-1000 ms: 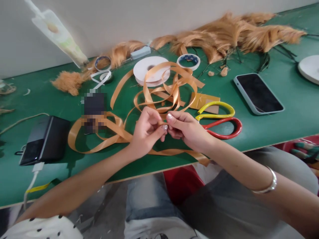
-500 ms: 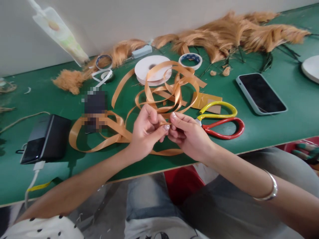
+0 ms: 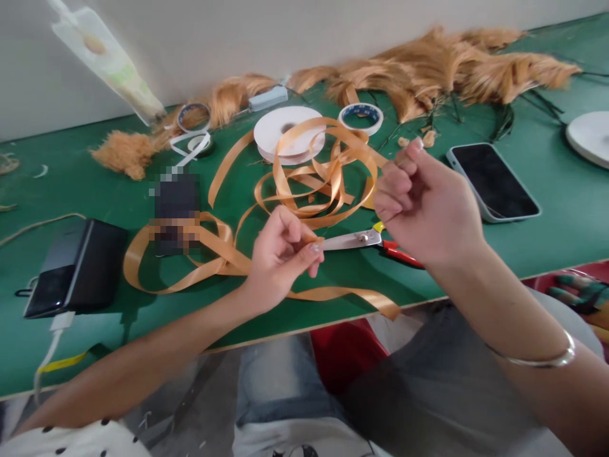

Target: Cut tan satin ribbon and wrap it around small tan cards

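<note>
My left hand is closed, with thumb and forefinger pinching an orange satin ribbon near the table's front edge. My right hand is raised to the right with its fingers curled in; whatever they hold, if anything, does not show. Beneath it lie scissors with one yellow and one red handle, partly hidden by that hand. Their blades point left, towards my left fingertips. More ribbon is looped in a loose heap behind my left hand, and a loose end runs to the table edge.
A white spool and a tape roll lie behind the ribbon. Bundles of tan fibre line the wall. A phone lies right; a black power bank with a white cable stands left.
My right hand has parted from my left, moving up and to the right, over the scissors' handles. My left hand keeps its pinch on the ribbon. The scissors' blades now show.
</note>
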Demonstrator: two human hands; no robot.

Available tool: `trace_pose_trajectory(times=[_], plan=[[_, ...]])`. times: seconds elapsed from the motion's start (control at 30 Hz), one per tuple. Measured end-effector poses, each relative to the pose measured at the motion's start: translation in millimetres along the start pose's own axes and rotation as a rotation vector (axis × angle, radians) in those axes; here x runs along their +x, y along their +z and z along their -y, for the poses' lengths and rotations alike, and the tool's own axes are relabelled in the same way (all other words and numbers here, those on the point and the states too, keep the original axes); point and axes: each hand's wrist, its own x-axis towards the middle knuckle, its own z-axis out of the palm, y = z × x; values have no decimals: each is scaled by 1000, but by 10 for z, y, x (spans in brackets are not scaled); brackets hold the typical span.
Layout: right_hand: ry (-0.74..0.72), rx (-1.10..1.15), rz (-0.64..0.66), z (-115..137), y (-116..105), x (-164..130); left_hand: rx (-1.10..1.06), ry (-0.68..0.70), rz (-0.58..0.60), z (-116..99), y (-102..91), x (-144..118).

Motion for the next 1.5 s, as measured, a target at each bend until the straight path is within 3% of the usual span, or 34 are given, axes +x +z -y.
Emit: trace_pose_trajectory(times=[0.17,0.43,0.53,0.73,0.87,0.93,1.0,1.07,1.13,1.2,1.3,1.4,1.5], plan=[[45,-6,106,-42,-8,-23,24,39,-19,52,-1,19],[89,-76,116,-48,-12,7,32,22,-10,44,-12,3],[-62,-192,156,-72,-9,-20,0,14,1,46,-17,3],[-524,-635,287,-192,-96,-26,-17,-7,27,46,-47,6],[-686,-891,382,-248,-153,23,-6,-21,26,38,-51,1],[-770,-1015,359,-242,-161,30,7,-22,15,35,-45,1],[-894,-1112,250,-227,-157,8,22,-11,-10,32,-37,5],[-1032,-1142,107,-222,-145,-44,33,8,-42,31,-33,17],[-1117,-1138,81,-242,-124,-119,38,29,-70,34,-35,32],[-1090,-1149,218,-286,-92,-195,46,42,-91,41,-45,44],[-842,-1154,397,-363,-29,-273,51,59,-100,53,-62,50],[-551,-1120,430,-413,20,-289,60,67,-104,60,-68,46],[-395,-1066,372,-440,38,-268,77,73,-114,60,-62,49]])
